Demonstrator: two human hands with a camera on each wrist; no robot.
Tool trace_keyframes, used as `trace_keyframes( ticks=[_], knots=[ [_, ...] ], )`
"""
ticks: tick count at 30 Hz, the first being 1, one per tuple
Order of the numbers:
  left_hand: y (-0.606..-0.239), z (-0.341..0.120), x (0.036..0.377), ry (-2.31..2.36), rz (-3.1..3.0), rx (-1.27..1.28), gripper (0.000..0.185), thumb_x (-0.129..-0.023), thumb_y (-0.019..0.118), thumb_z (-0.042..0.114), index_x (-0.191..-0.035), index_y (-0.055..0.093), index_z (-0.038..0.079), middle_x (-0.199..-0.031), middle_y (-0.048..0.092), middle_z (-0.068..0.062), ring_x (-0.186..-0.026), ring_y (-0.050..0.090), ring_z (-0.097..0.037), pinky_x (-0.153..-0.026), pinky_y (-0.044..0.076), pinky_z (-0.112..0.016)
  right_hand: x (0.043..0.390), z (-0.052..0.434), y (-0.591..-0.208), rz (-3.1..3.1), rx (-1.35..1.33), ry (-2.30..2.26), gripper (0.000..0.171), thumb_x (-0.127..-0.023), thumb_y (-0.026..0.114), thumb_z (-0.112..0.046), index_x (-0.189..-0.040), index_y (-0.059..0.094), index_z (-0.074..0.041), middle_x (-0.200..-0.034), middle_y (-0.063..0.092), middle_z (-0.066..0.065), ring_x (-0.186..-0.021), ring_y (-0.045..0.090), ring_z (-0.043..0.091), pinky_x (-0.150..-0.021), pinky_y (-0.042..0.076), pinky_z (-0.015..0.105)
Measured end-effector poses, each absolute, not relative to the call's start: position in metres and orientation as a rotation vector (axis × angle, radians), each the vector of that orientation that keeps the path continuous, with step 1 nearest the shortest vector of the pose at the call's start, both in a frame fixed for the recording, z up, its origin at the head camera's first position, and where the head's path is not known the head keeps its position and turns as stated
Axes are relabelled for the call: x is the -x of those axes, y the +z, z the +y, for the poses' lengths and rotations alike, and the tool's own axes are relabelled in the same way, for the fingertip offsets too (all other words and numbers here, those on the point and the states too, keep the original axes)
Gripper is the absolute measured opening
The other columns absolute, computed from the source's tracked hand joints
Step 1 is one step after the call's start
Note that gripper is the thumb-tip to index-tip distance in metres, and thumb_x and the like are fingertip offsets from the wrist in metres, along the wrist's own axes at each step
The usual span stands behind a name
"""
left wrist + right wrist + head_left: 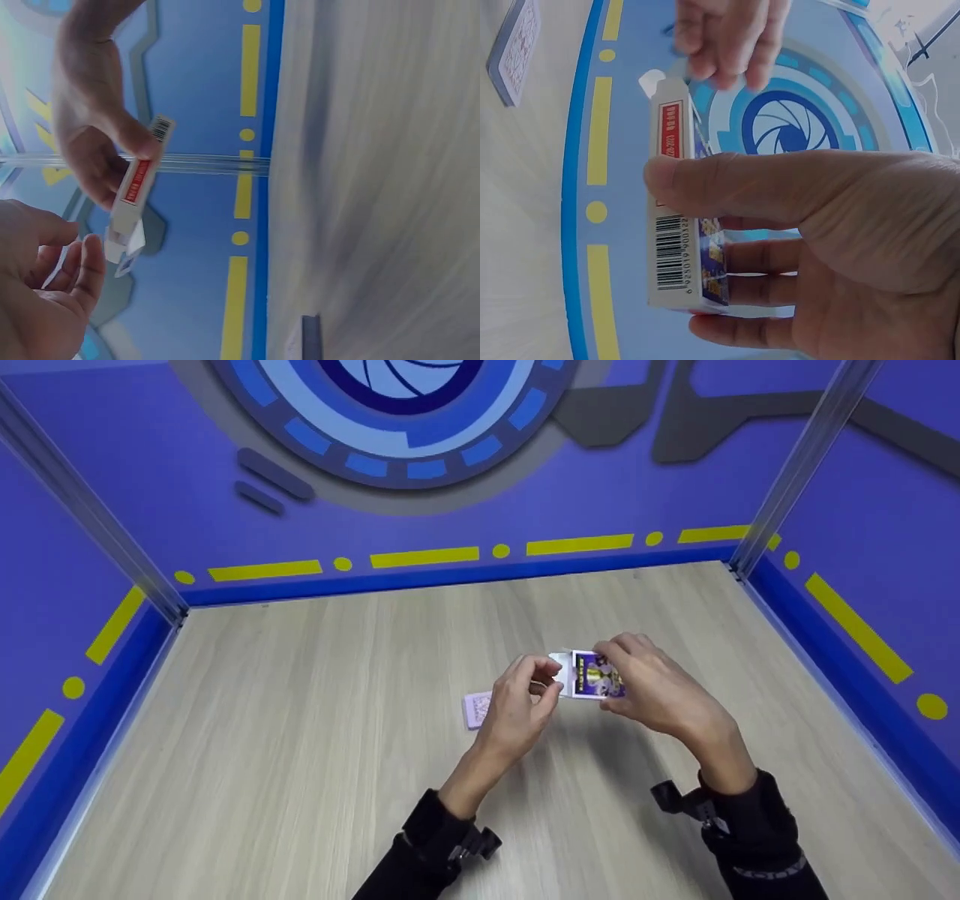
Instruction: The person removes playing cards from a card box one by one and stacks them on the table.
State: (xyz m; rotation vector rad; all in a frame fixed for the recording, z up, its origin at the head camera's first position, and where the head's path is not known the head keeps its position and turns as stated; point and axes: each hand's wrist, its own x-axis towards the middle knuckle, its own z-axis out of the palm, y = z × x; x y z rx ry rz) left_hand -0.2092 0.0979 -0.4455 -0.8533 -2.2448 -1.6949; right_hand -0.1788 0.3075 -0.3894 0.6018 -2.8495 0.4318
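The left hand (517, 706) hides part of the card stack (475, 709); box (592, 676) print is unreadable.

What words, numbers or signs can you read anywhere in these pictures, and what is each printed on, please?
Barcode digits on the narrow side of the card box, held in the right hand: too small to read with certainty.
Red label higher on that side: light characters, too blurred to read.
Purple front of the box: picture only, print unreadable.
Deck of cards on the table: pattern only, no text.

Right hand (94, 142) pinching a slim card box (139, 187) — flap end open — left hand (37, 292) just beside.
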Motion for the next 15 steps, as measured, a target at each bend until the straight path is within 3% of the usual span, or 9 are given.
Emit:
trace_keyframes(
  ticks=[8, 15],
  knots=[
    [-0.4542, 0.1018, 0.2114, -1.842, -2.348, 0.705, 0.022, -0.095, 0.071, 0.002, -0.115, 0.063, -0.001, -0.102, 0.065, -0.007, -0.089, 0.062, -0.013, -0.077, 0.055, -0.024, 0.1738, 0.2965, -0.3904, -2.845, -0.691, 0.386, 0.07, -0.07, 0.096, -0.007, -0.129, 0.058, 0.003, -0.119, 0.06, 0.018, -0.107, 0.058, 0.032, -0.089, 0.052, 0.047],
    [-0.4539, 0.0995, 0.2135, -2.033, -2.398, 0.591, 0.019, -0.094, 0.076, 0.009, -0.107, 0.065, 0.0, -0.097, 0.066, -0.005, -0.084, 0.061, -0.011, -0.073, 0.052, -0.022, 0.1724, 0.2973, -0.3905, -2.82, -0.718, 0.359, 0.072, -0.068, 0.097, -0.008, -0.128, 0.058, 0.002, -0.118, 0.06, 0.017, -0.108, 0.057, 0.032, -0.09, 0.051, 0.046]
  ],
)
